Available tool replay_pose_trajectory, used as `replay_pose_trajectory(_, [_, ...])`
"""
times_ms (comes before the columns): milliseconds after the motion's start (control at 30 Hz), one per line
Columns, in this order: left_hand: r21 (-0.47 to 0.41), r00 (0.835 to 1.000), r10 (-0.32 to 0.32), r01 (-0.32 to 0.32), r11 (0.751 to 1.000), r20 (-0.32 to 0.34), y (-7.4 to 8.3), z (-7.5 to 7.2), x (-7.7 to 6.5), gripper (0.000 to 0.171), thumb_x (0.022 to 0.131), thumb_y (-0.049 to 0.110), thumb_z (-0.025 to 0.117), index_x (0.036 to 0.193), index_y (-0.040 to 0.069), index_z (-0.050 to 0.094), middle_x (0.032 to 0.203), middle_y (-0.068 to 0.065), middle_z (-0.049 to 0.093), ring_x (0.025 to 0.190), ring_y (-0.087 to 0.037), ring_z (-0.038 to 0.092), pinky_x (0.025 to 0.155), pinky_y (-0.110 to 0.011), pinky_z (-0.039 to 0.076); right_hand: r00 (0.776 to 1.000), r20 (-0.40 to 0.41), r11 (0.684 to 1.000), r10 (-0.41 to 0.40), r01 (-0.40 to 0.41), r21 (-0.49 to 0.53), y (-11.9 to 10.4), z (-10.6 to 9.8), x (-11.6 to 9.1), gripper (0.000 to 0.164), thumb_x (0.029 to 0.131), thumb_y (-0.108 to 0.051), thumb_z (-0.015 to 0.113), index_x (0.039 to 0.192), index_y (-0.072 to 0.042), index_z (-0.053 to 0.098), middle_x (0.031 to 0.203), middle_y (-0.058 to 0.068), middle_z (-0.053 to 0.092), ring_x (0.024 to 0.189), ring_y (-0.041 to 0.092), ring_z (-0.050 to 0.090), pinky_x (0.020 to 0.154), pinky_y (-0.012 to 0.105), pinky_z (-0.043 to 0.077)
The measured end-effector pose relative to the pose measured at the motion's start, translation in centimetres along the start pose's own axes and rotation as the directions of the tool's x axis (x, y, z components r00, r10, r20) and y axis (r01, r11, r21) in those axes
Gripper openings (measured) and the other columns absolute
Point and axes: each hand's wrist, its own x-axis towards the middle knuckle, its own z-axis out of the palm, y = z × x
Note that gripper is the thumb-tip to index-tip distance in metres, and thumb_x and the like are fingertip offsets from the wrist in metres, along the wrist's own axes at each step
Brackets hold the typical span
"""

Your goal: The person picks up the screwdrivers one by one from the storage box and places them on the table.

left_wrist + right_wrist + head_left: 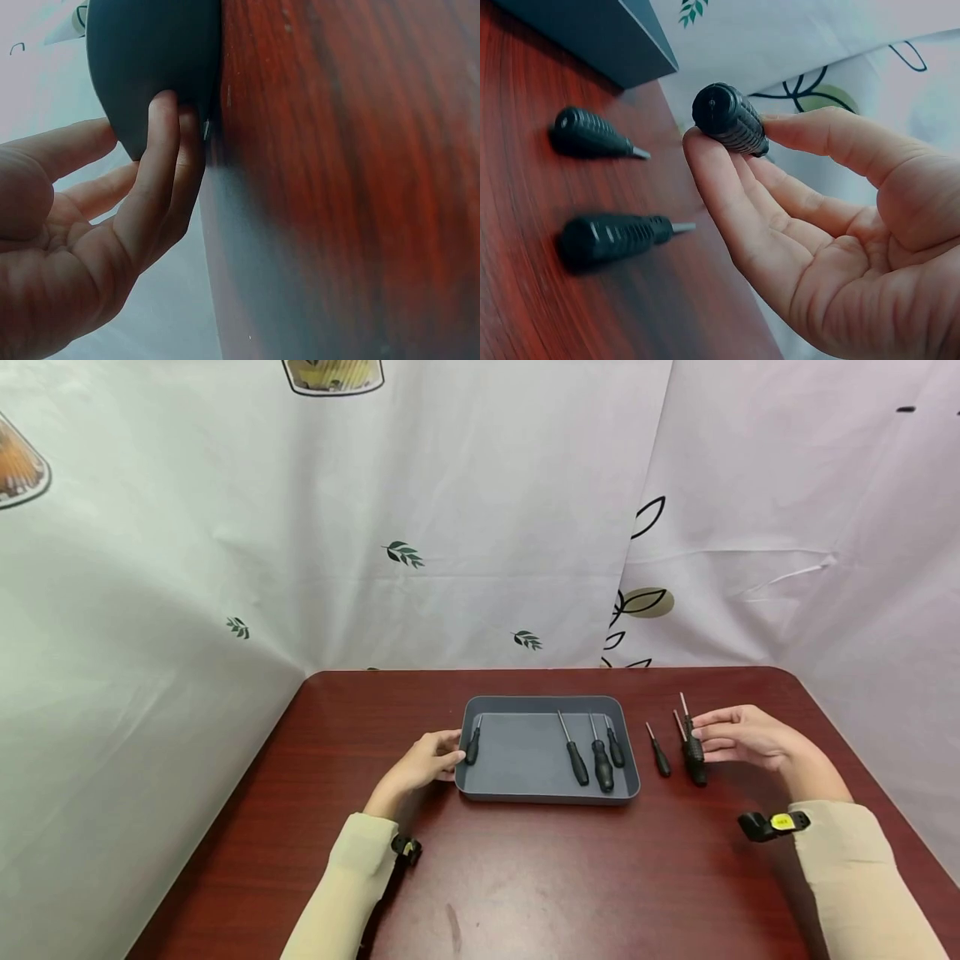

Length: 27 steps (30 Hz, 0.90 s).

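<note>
My left hand (426,760) grips the left side of a grey rectangular tray (525,797); in the left wrist view its fingers (161,135) lie against the tray's outer wall (154,52). Between thumb and fingertips, my right hand (746,739) pinches a black-handled screwdriver (731,120), its handle end facing the right wrist camera. That screwdriver is raised above the table, right of the tray. Below it lies a thicker screwdriver (611,238), and a smaller screwdriver (660,760) lies between that one and the tray.
Inside the tray, one small screwdriver (472,747) lies at the left wall. Three more, including a thick-handled screwdriver (603,767), lie toward the right. The table (570,877) is reddish-brown wood, with a white printed curtain (480,510) behind it.
</note>
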Motion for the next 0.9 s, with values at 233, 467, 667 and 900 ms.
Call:
replay_pose_trajectory(233, [-0.011,1.0,-0.005,0.005,1.0,0.006,0.2,0.0,-0.1,0.053,0.102,0.0,0.055,0.149,-0.011,0.035,0.117,-0.027,0.059,0.093,-0.03,0.066,0.076,-0.037,0.061,0.999,-0.031,1.0,0.014,-0.014,-0.013,0.2,-1.2,-0.5,0.029,0.101,0.004,0.051,0.099,-0.016,0.072,0.095,0.003,0.071,0.086,0.016,0.069,0.079,0.034,0.061])
replay_pose_trajectory(467, [-0.006,1.0,0.007,-0.007,1.0,0.017,-0.1,-0.1,0.0,0.052,0.102,0.0,0.054,0.149,-0.012,0.035,0.117,-0.028,0.059,0.09,-0.028,0.066,0.075,-0.038,0.061,1.0,-0.021,1.0,0.014,-0.014,0.006,1.0,-2.3,-0.9,0.031,0.1,0.004,0.05,0.098,-0.017,0.073,0.096,0.001,0.071,0.085,0.015,0.068,0.079,0.033,0.06])
replay_pose_trajectory(667, [0.0,1.0,0.005,-0.005,1.0,0.009,0.2,0.0,-0.1,0.052,0.101,0.0,0.055,0.149,-0.011,0.036,0.116,-0.027,0.06,0.089,-0.027,0.065,0.075,-0.038,0.061,1.0,-0.025,1.0,0.015,-0.015,0.004,1.5,-3.1,-1.0,0.035,0.101,0.004,0.049,0.099,-0.02,0.073,0.097,-0.001,0.07,0.085,0.015,0.069,0.078,0.032,0.06])
replay_pose_trajectory(900, [0.0,1.0,0.006,-0.006,1.0,0.003,0.2,0.0,0.0,0.051,0.101,0.0,0.055,0.148,-0.011,0.036,0.115,-0.027,0.06,0.09,-0.028,0.065,0.075,-0.037,0.061,0.998,-0.044,0.999,0.054,-0.054,-0.005,1.6,-3.6,-1.2,0.033,0.101,0.002,0.051,0.098,-0.021,0.074,0.094,0.0,0.071,0.085,0.014,0.069,0.078,0.034,0.061])
